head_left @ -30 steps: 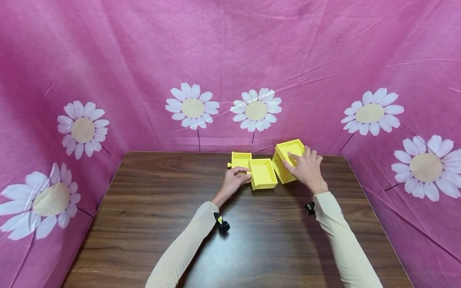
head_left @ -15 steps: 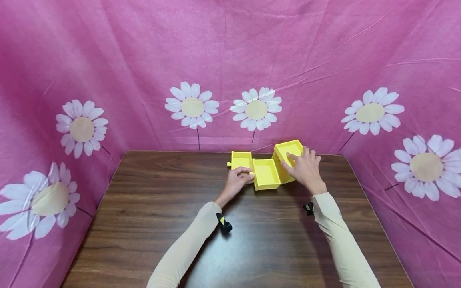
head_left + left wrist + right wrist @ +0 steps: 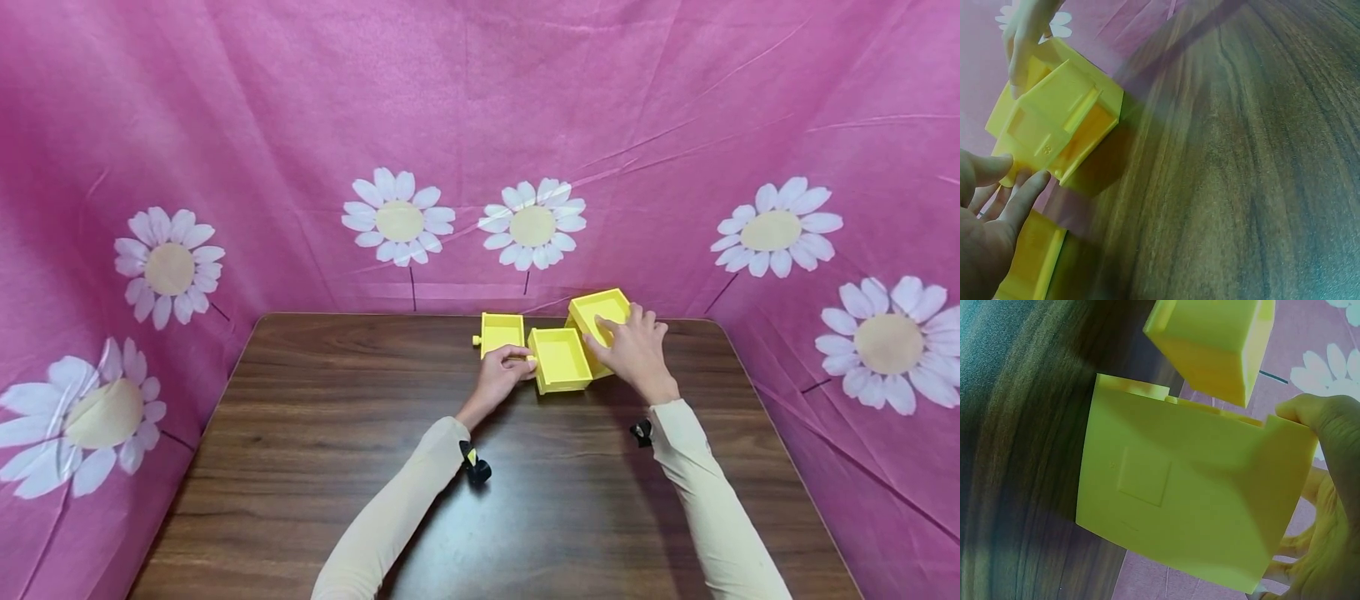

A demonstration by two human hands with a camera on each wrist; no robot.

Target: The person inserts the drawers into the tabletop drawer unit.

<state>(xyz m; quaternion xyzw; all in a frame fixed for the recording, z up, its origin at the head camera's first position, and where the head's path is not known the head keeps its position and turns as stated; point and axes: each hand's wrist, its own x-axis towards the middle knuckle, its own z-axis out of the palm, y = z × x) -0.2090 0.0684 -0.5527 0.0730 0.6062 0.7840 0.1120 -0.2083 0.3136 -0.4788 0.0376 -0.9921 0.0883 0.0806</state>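
Note:
My left hand [image 3: 504, 375] pinches the knob end of a small yellow drawer [image 3: 561, 358], an open-topped tray held at the left side of a yellow box-shaped casing [image 3: 600, 310]. In the left wrist view the underside of this drawer [image 3: 1041, 134] shows, tilted, close to the casing. My right hand [image 3: 636, 354] grips the casing from the right, thumb at its upper edge; the right wrist view shows one broad flat wall of the casing [image 3: 1179, 487]. A second yellow drawer [image 3: 501, 332] with a round knob sits on the table behind my left hand.
The brown wood-grain table [image 3: 360, 400] reaches up to a pink cloth [image 3: 450, 100] printed with white daisies, which hangs at the back and both sides. A black wrist camera [image 3: 475, 465] sits at the left cuff.
My left hand has moved a little to the right, carrying the pinched drawer closer to the casing. The right hand and casing have barely shifted; the second drawer stays put.

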